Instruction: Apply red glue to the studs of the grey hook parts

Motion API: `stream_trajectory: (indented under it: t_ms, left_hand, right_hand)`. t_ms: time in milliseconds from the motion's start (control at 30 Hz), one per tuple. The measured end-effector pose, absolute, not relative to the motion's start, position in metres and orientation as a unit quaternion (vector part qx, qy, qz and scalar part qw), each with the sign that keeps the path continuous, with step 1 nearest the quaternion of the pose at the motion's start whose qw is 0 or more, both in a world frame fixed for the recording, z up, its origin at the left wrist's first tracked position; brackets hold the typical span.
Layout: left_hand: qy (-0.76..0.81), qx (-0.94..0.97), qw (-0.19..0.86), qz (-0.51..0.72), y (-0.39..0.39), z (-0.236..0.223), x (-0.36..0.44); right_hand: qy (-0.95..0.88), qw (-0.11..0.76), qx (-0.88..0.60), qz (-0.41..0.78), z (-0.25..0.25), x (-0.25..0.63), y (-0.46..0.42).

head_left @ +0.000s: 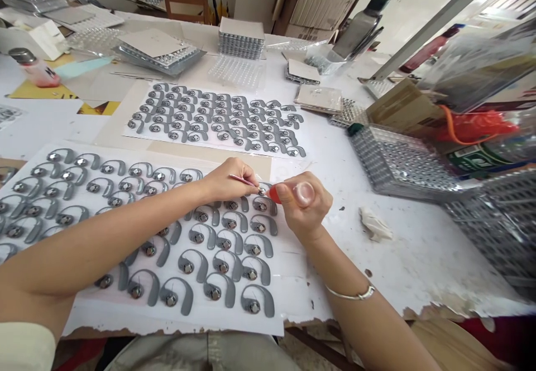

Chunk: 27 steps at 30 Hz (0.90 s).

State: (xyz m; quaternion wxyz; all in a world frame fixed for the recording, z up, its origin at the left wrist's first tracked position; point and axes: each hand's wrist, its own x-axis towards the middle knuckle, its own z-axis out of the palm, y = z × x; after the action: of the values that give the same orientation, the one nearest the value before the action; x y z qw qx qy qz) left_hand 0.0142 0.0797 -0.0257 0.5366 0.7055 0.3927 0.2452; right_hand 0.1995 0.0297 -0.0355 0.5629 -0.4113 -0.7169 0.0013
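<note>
My left hand pinches a thin pinkish-red stick-like tool, its tip at a grey ear-hook earphone part in the back right corner of the near sheet. My right hand is wrapped round a small squeeze bottle, its round base facing me and its red end pointing left at that same part. Rows of similar grey parts, each with a round silvery piece, lie on the white sheet. My left forearm hides some of them.
A second sheet of grey parts lies farther back. Clear trays are stacked behind it, and more trays stand at right. A crumpled tissue lies right of my right hand. A steel flask stands back right.
</note>
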Motion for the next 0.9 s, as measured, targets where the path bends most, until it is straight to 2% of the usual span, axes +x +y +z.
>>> stream_trajectory:
  t_ms: [433, 533, 667, 900]
  left_hand:
    - [0.395, 0.729, 0.507, 0.236, 0.074, -0.021, 0.015]
    - [0.396, 0.773, 0.439, 0.231, 0.066, -0.018, 0.014]
    - [0.373, 0.846, 0.293, 0.244, 0.048, -0.015, 0.009]
    - [0.348, 0.858, 0.141, 0.351, 0.01, 0.003, -0.027]
  right_hand:
    - [-0.675, 0.58, -0.455, 0.038, -0.031, 0.21, 0.029]
    - [-0.599, 0.631, -0.483, 0.099, -0.024, 0.216, 0.028]
    - [-0.506, 0.679, -0.501, 0.179, -0.019, 0.223, 0.032]
    - [-0.394, 0.733, -0.467, 0.3, -0.009, 0.227, 0.039]
